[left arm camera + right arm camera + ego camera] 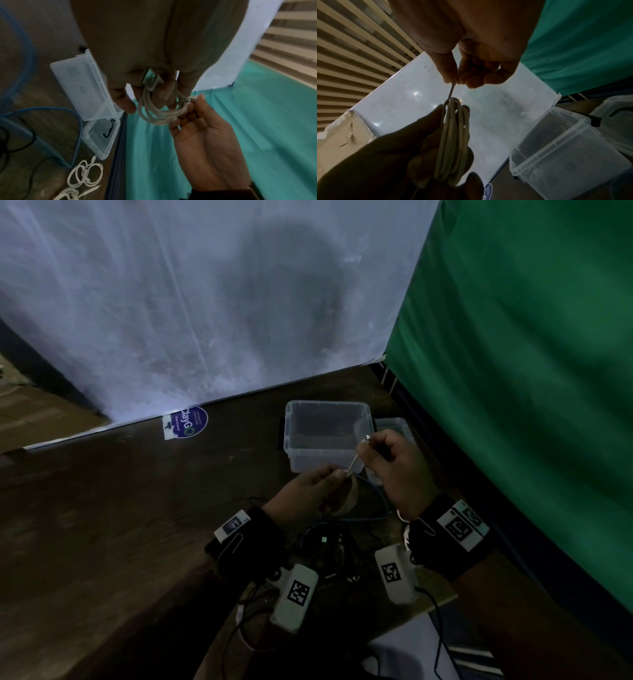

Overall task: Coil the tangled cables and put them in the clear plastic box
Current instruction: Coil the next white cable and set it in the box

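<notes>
The left hand [308,491] holds a small coil of white cable [453,142], the fingers curled around the loops, and the right hand [397,470] pinches the free end of the same cable between thumb and fingertips, just above the coil, w/ a short straight piece stretched between the two hands. Both hands are in the air, just in front of the clear plastic box [327,436], which stands open on the table [102,525] near the back edge. The box is rectangular w/ rounded corners and a thick rim, its walls are half transparent, and I can see nothing inside it. Its lid [99,135] lies beside it on the right side, close to the table edge. To the left of the box the dark wood surface is free – a wide area up to the round blue sticker [190,421] at the back edge. On the right there is little room: the green cloth [531,371] hangs close along the table side. Behind the table stands a white board [171,302], matte and a bit stained. On the table near the person lie a blue cable [25,112] in a wide loop, a thin black cable [20,147] and two more white cables [84,174] – loosely tangled, near the right edge. In the wrist views a wall of beige horizontal slats [351,54] is seen beyond the board.
</notes>
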